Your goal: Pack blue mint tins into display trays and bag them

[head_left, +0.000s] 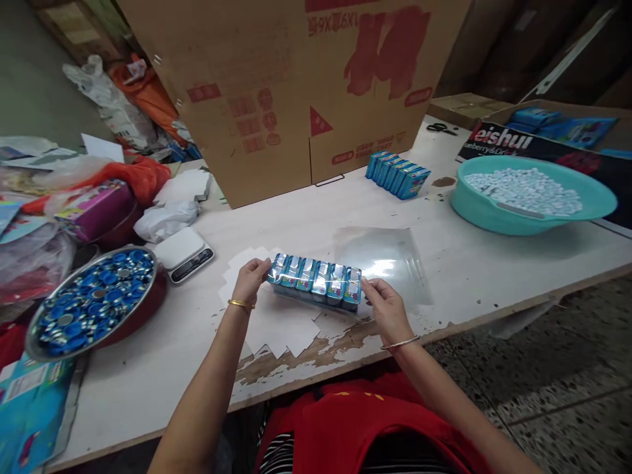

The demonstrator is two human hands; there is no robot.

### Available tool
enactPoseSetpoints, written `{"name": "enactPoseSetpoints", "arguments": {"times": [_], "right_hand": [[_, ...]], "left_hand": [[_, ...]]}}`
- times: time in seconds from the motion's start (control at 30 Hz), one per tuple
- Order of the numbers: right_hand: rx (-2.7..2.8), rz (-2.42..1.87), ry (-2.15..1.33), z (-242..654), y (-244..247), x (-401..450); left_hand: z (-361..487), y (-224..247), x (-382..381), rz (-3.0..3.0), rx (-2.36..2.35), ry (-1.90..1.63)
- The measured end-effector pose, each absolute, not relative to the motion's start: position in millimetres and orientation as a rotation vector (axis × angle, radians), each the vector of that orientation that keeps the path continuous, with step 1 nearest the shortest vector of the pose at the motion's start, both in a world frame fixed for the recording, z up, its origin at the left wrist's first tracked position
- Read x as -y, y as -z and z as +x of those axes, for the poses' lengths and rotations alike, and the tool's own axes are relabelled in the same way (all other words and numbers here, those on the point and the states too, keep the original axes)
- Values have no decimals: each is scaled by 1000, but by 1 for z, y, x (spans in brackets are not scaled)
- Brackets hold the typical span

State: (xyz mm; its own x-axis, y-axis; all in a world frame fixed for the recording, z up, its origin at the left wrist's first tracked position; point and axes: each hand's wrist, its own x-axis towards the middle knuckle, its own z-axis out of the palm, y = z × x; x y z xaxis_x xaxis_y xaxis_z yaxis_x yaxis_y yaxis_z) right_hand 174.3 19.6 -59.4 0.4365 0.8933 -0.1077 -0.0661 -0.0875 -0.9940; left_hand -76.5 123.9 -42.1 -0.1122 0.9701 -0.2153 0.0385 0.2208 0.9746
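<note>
A row of several small blue packs (316, 280), with clear film over it, is held just above the table's front part. My left hand (251, 280) pinches its left end, and my right hand (385, 306) has its fingers closed on the right end. Beneath and to the left of the row lie white paper sheets (281, 329). Beside it on the right is a stack of clear plastic film sheets (395, 253).
A large cardboard box (276, 99) stands behind, with more blue packs (397, 174) at its right. A turquoise basin (523, 220) of white pieces is on the right. At left are a white scale (185, 253) and a bowl (157, 283) of blue lids.
</note>
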Motion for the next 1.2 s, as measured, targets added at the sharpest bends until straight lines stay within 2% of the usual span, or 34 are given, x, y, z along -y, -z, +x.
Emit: {"name": "enactPoseSetpoints", "arguments": {"times": [0.33,0.5,0.63,0.77,0.93,1.07,1.2], "right_hand": [[770,-1356,-1090,188,48,-24],[977,-1387,-1135,202,32,-21],[1320,-1297,-1290,189,-13,-25],[1710,-1002,-1472,145,-53,-24],[1856,-598,-1870,71,-59,3],[1914,-405,-2143,15,-35,43],[2099,-299,-2246,-37,20,98]], "left_hand": [[-68,34,-110,968,-1444,-1182],[-76,18,-69,910,-1494,-1271],[-108,-16,7,844,-1483,-1404],[-131,-62,110,699,-1705,-1565],[-119,-94,233,417,-2098,-1710],[-94,-81,316,38,-2295,-1828],[-76,-26,388,-283,-2378,-1862]]}}
